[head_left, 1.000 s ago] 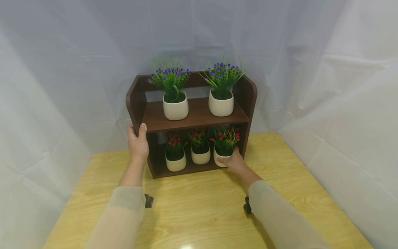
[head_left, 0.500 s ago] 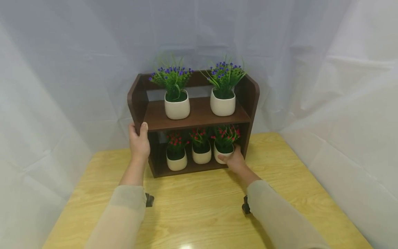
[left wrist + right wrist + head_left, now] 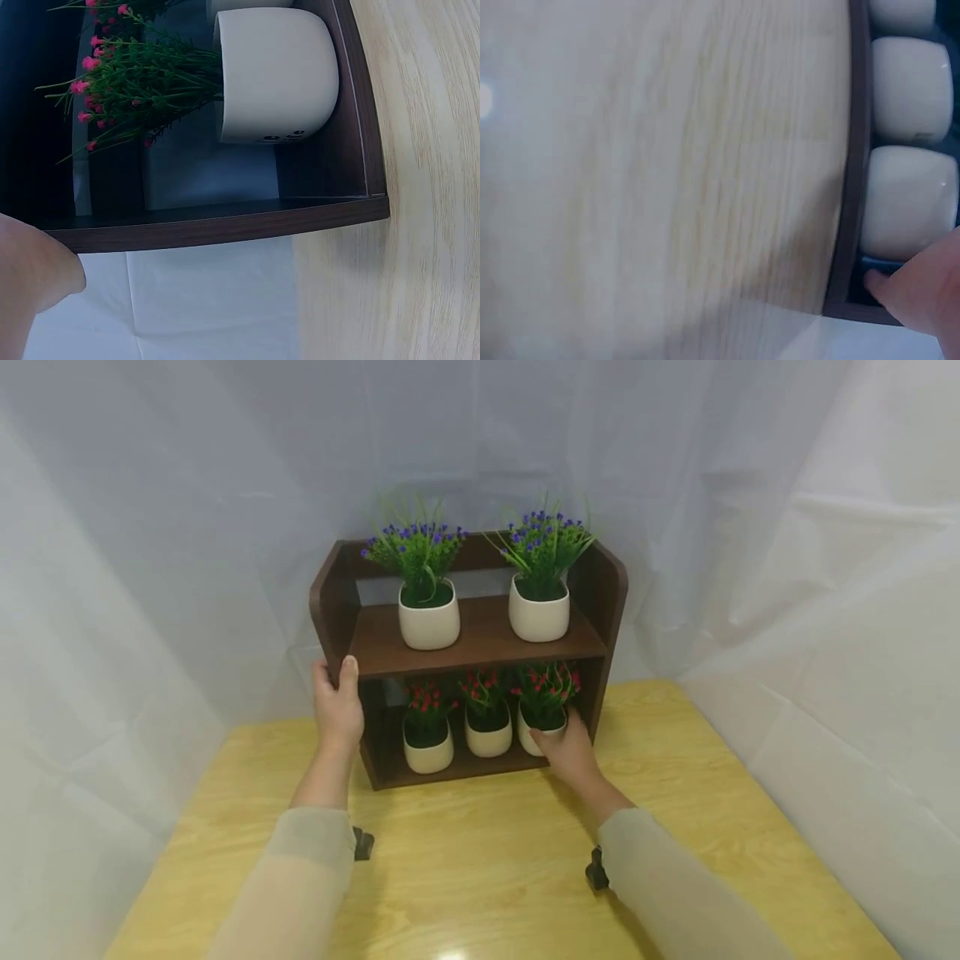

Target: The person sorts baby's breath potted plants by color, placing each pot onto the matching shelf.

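A dark brown two-tier wooden shelf (image 3: 480, 635) stands on the table. My left hand (image 3: 337, 706) grips its left side panel, thumb at the front edge. On the lower tier, my right hand (image 3: 572, 752) holds the rightmost white flowerpot (image 3: 528, 740), thumb at its front and fingers at its right side, between pot and panel. That pot bears red flowers (image 3: 551, 681). Beside it stand a middle flowerpot (image 3: 489, 742) and a left flowerpot (image 3: 429, 759), also red-flowered. In the right wrist view, a fingertip (image 3: 875, 282) reaches into the gap beside the end pot.
Two white pots with purple flowers, a left one (image 3: 430, 627) and a right one (image 3: 539, 620), stand on the upper tier. The light wood table (image 3: 465, 868) extends in front of the shelf. White sheeting (image 3: 825, 610) hangs behind and at both sides.
My right hand and the rightmost lower pot have shifted slightly back into the shelf. The left hand keeps its place on the side panel, and the other pots stay put.
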### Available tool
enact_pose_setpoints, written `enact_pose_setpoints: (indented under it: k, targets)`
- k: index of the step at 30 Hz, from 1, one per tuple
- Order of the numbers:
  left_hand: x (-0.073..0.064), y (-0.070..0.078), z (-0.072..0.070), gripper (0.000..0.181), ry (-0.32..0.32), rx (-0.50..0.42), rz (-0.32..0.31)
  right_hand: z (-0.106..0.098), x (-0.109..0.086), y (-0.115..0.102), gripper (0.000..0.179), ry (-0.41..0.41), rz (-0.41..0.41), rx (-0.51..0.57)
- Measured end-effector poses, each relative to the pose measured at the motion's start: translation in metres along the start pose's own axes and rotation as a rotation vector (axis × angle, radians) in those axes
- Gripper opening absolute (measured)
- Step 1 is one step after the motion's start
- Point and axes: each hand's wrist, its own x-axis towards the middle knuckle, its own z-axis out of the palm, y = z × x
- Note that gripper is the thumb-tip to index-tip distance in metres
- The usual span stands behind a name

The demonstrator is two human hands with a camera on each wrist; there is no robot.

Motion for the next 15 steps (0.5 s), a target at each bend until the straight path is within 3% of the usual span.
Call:
enact_pose_setpoints:
  k: [5, 9, 12, 15]
  targets:
    - [0.001, -0.003, -0.004, 0.043, 0.019, 0.049, 0.052, -0.006, -0.015, -0.016, 0.071, -0.040, -0.048, 0.059]
    - [-0.004, -0.011, -0.018, 0.060, 0.021, 0.242, 0.148, -0.017, -0.033, -0.030, 0.078, -0.134, -0.010, -0.025]
    - [-0.012, -0.015, -0.034, 0.068, -0.035, 0.391, 0.202, -0.028, -0.047, -0.041, 0.083, -0.203, 0.016, -0.080]
    - [-0.025, -0.013, -0.051, 0.079, -0.151, 0.574, 0.205, -0.041, -0.059, -0.054, 0.081, -0.250, -0.014, -0.112]
